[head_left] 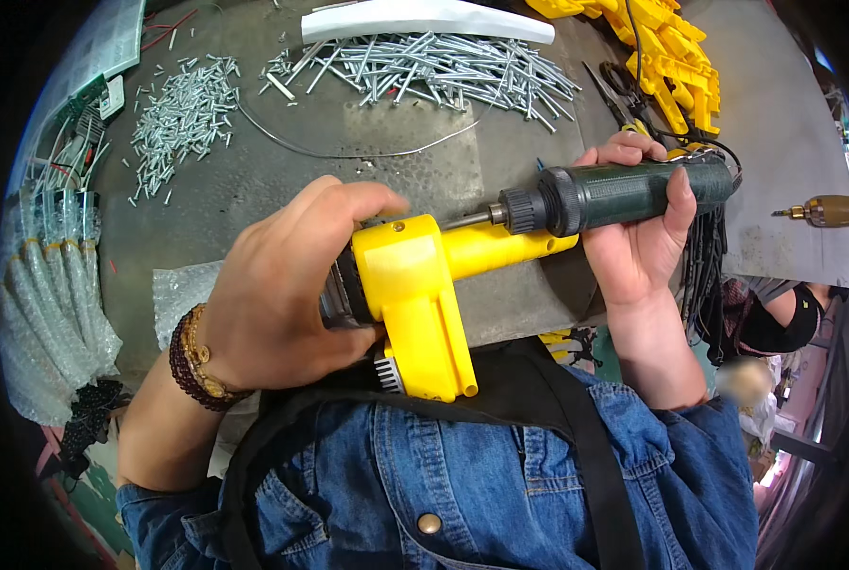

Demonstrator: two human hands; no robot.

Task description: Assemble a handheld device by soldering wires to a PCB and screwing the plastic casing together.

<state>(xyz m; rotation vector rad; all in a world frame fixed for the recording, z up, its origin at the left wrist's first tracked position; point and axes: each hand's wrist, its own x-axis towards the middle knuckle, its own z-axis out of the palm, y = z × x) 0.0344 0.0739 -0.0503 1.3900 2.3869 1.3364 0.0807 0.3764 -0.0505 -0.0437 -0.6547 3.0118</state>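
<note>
Grips yellow housing (405,271) in curled left hand (286,275), seemingly for steadiness; wraps right hand (635,255) round green power screwdriver (619,196), apparently to aim its bit (467,219).

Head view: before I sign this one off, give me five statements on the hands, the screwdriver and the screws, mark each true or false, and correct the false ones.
1. The right hand holds a dark green power screwdriver. True.
2. The left hand is empty. False: it grips a yellow and black device.
3. The screwdriver's bit points toward the device. True.
4. The short screws lie to the right of the long screws. False: they lie to the left.
5. Bracelets circle the left wrist. True.
</note>
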